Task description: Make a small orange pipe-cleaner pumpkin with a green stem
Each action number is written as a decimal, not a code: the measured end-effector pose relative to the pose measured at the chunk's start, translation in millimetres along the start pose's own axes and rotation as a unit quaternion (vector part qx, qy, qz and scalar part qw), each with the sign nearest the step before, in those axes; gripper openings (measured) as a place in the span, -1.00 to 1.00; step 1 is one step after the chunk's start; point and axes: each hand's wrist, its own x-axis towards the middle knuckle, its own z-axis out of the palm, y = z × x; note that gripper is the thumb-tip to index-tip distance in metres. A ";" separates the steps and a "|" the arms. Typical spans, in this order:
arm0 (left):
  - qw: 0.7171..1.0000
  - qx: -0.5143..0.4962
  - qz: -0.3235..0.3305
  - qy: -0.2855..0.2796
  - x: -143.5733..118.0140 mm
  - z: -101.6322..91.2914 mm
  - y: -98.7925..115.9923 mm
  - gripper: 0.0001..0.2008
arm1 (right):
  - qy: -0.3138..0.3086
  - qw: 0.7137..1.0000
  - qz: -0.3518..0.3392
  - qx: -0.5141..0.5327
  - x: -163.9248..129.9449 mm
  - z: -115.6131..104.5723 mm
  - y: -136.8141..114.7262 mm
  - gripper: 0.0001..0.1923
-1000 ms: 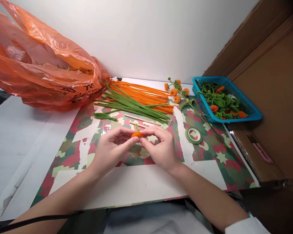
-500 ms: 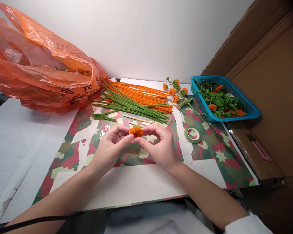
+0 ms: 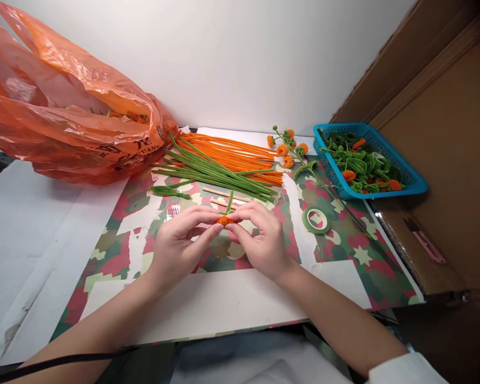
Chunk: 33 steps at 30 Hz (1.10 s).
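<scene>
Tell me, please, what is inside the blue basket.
Inside the blue basket, curled green pieces lie with a few orange pieces and something whitish, too small to identify. The upper pieces cover whatever is beneath.

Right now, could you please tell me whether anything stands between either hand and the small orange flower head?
Nothing visible does: the left hand and right hand both pinch the orange flower head directly with their fingers. The wooden sticks lie beyond it, not between.
</scene>
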 end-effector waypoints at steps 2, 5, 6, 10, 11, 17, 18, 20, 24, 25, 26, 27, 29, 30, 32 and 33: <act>1.000 0.007 0.006 -0.003 0.1 -0.4 -0.3 -0.92 | -0.005 1.000 0.003 -0.005 0.0 0.3 0.1 -0.93; 1.000 0.007 0.010 -0.007 -0.4 -0.6 -0.3 -0.92 | -0.006 1.000 0.001 -0.011 0.7 0.9 -0.4 -0.93; 1.000 0.006 0.009 -0.007 -0.7 -0.4 -0.3 -0.92 | -0.006 1.000 0.001 -0.012 0.9 1.2 -0.8 -0.92; 1.000 -0.028 0.002 0.013 -2.5 1.2 -1.6 -0.91 | 0.023 1.000 0.003 -0.012 0.8 1.6 -2.8 -0.93; 0.999 -0.043 0.001 0.021 -2.8 1.6 -2.0 -0.90 | 0.039 0.999 0.003 -0.013 0.5 1.5 -3.2 -0.90; 0.997 -0.070 0.016 0.036 -5.8 3.7 -3.1 -0.87 | 0.070 0.997 -0.010 -0.043 -1.0 1.1 -3.0 -0.90; 0.997 -0.068 0.016 0.037 -6.6 3.7 -3.1 -0.84 | 0.066 0.997 -0.012 -0.043 -1.3 1.1 -2.6 -0.93; 0.997 -0.068 0.011 0.038 -7.6 3.3 -2.9 -0.75 | 0.061 0.997 -0.016 -0.040 -1.7 1.2 -1.6 -0.97; 0.998 -0.058 0.005 0.012 -6.2 0.1 -2.2 -0.74 | 0.048 0.997 -0.045 -0.032 -2.2 0.9 0.1 -0.95; 0.999 -0.054 0.002 0.006 -5.2 -0.8 -1.9 -0.79 | 0.041 0.997 -0.051 -0.031 -2.2 0.9 0.6 -0.95; 0.999 -0.050 -0.002 0.003 -4.2 -1.6 -1.5 -0.83 | 0.032 0.998 -0.054 -0.033 -2.3 1.0 1.1 -0.95; 0.999 -0.047 -0.008 0.001 -3.2 -2.2 -1.0 -0.87 | 0.023 0.998 -0.054 -0.036 -2.5 1.2 1.6 -0.95; 0.999 -0.042 -0.019 -0.002 -1.7 -2.6 -0.2 -0.90 | 0.006 0.998 -0.047 -0.046 -3.0 2.0 2.8 -0.94; 0.999 -0.041 -0.023 -0.003 -1.1 -2.5 0.0 -0.91 | 0.000 0.998 -0.044 -0.051 -3.3 2.5 3.4 -0.93; 0.999 -0.041 -0.034 -0.006 -0.6 -2.0 -0.3 -0.92 | -0.008 0.997 -0.041 -0.061 -3.5 3.4 4.2 -0.92; 0.998 -0.043 -0.040 -0.008 -0.5 -1.7 -0.7 -0.92 | -0.011 0.997 -0.038 -0.066 -3.4 3.6 4.4 -0.91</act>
